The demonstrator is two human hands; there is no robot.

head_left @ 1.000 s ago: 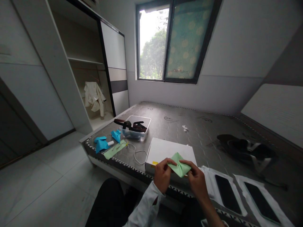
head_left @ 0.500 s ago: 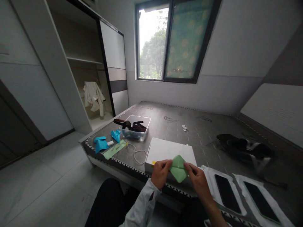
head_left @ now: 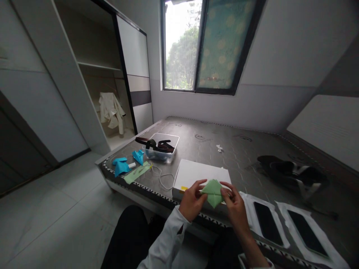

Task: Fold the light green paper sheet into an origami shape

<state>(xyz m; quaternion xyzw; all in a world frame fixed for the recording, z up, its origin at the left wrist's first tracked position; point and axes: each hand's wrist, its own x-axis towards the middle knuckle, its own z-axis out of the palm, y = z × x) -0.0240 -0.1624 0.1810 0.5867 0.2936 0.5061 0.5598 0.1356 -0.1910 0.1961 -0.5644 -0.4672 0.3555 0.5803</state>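
A piece of folded green paper (head_left: 213, 193) is held up between both hands, over the near edge of a white box (head_left: 203, 173). My left hand (head_left: 193, 200) pinches its left corner, thumb in front. On the opposite side my right hand (head_left: 233, 200) grips the right corner between thumb and fingers. The paper has a diamond-like outline with a crease across its middle. Left of the box, a flat green paper strip (head_left: 137, 173) lies on the mattress (head_left: 193, 145) beside blue folded paper pieces (head_left: 122, 166).
A clear plastic box (head_left: 161, 155) holds dark straps. A white cable (head_left: 161, 175) curls beside the white box. Two dark phone-like slabs (head_left: 268, 223) on white wrapping lie at the right, with a dark strapped item (head_left: 288, 172) behind them. An open wardrobe (head_left: 106, 74) stands at the left.
My fingers have shifted on the green paper, with both hands now curled more around its side corners. The paper's upper part looks lower and tilted. The camera view has shifted slightly.
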